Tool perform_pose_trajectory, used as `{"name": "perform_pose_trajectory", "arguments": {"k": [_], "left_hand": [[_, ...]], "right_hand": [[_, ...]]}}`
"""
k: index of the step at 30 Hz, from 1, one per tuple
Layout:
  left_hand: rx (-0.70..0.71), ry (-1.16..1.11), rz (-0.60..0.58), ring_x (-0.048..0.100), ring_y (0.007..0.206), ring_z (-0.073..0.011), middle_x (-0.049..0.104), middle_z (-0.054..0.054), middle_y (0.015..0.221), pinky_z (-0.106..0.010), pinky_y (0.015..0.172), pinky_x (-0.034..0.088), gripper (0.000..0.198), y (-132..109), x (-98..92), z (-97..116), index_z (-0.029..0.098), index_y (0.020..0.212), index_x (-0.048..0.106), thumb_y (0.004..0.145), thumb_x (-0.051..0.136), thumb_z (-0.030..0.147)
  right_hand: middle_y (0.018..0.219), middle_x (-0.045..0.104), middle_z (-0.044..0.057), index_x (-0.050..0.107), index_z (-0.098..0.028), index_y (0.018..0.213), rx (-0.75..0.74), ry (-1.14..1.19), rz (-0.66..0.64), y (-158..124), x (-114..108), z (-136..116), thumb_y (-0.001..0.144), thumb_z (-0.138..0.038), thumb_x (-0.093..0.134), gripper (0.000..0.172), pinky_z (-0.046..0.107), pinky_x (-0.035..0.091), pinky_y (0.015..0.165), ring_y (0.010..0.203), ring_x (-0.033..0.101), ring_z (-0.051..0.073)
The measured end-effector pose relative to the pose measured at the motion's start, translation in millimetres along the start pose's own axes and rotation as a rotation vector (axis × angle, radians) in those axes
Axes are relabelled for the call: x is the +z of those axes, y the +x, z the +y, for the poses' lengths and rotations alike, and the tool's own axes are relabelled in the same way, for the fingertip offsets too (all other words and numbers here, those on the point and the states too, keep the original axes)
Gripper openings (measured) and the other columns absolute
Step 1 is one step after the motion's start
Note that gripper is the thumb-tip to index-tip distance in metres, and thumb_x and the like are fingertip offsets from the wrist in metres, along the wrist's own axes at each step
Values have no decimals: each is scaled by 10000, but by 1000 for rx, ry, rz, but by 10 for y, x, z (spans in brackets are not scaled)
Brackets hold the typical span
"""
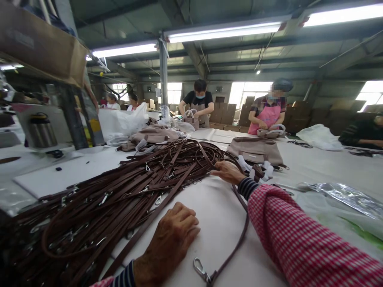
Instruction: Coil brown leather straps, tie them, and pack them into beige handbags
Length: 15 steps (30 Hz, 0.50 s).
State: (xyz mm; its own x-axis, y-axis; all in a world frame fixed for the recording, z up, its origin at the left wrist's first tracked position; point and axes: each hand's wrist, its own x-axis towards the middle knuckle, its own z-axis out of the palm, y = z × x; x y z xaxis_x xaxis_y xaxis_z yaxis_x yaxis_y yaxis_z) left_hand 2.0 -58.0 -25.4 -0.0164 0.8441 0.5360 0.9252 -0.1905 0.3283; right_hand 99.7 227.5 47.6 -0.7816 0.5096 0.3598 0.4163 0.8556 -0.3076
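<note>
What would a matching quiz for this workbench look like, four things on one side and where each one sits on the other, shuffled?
Things
1. left hand
2. right hand
3. metal clasp
4. steel flask

Places
A. at the near end of one loose strap
B. far left, behind the straps
C. curled, knuckles up, on the white table at the near edge of the strap pile
D. fingers on the far part of the strap pile

Pairs: 1-C, 2-D, 3-A, 4-B
</note>
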Motion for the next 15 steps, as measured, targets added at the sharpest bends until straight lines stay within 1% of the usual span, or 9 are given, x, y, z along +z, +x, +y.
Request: {"name": "perform_pose_trajectory", "arguments": {"k": [2,3,5,8,9,10,12,14,15], "left_hand": [[-13,-6,45,619,1023,-254,718,-45,1034,-445,893,564,113,1,2,-15,205,935,682,954,642,102],[-13,-4,74,621,1032,-256,720,-47,1037,-450,901,568,111,2,6,-18,204,943,683,949,649,98],[-10,9,149,622,1063,-259,722,-53,1064,-458,929,570,126,9,17,-18,203,982,681,942,655,86],[-13,59,317,615,1123,-263,705,-70,1159,-474,976,563,215,31,13,-47,215,1116,659,943,652,86],[-25,94,377,607,1156,-270,690,-81,1210,-493,1004,551,263,43,1,-77,221,1186,638,952,645,101],[-43,138,434,593,1204,-284,669,-97,1274,-519,1036,533,324,59,-16,-120,226,1263,606,960,643,122],[-113,230,519,534,1329,-333,591,-143,1422,-584,1102,478,489,105,-66,-239,224,1414,504,956,663,163],[-200,282,550,469,1415,-379,512,-193,1513,-622,1139,432,645,175,-127,-371,197,1499,405,928,705,184],[-231,287,550,450,1437,-390,489,-211,1532,-624,1149,423,697,220,-156,-425,185,1518,373,914,722,186]], "right_hand": [[625,595,2,599,-182,632,-2,61,32,77,89,-221,857,-285,634,250,264,351,616,636,535,144],[638,601,4,601,-179,658,-14,92,69,103,57,-324,881,-266,592,239,264,354,622,647,538,143],[696,617,9,613,-175,746,-44,146,165,120,-155,-529,938,-271,512,237,269,369,649,690,548,147],[725,583,0,618,-173,785,-141,224,327,13,-723,-849,965,-325,513,258,279,372,658,712,524,145],[704,563,-4,626,-168,757,-209,275,394,-70,-936,-952,952,-333,554,266,284,365,640,692,507,140],[695,558,-6,649,-163,762,-270,312,426,-178,-1146,-1045,950,-342,586,267,287,362,627,678,500,135],[648,551,-11,694,-156,770,-301,358,500,-461,-1530,-1188,929,-360,667,260,286,334,569,613,479,117],[591,522,-22,709,-159,737,-274,406,576,-808,-1848,-1258,900,-313,735,226,280,291,513,532,423,87],[562,488,-31,696,-163,699,-269,435,609,-991,-1978,-1266,892,-291,754,239,277,265,488,494,382,71]]}}
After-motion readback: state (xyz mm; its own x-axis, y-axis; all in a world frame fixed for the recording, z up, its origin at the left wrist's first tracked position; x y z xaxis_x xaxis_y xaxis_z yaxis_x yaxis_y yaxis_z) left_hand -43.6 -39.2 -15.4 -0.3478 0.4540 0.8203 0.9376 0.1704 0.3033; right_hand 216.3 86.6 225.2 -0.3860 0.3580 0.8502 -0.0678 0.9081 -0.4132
